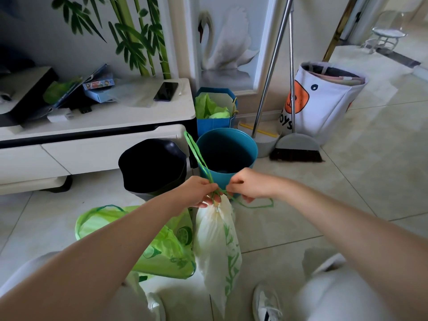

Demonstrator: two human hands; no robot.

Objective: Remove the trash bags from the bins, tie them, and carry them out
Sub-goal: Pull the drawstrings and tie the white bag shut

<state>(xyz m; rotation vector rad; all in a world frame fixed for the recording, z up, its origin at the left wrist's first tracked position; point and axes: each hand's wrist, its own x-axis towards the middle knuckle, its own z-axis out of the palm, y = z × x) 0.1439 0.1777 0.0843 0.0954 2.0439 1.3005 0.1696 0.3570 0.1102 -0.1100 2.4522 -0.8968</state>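
White plastic trash bag w/ green leaf print (217,249) hung from pinched green drawstring (199,158). L hand (201,190) & R hand (249,185) both pinching it at gathered neck. Teal round plastic bin (228,154) just behind.

White trash bag (217,246) with green leaf print and green drawstring (196,154); lime-green bag (162,249) printed with citrus slices; teal bin (228,154); black bin (152,165).

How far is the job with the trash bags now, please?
Done: the white bag is out of its bin; the blue bin has no liner. In hand: the left hand and right hand pull its green drawstring into a knot. Left: the green bag lies open on the floor; nothing is carried out.
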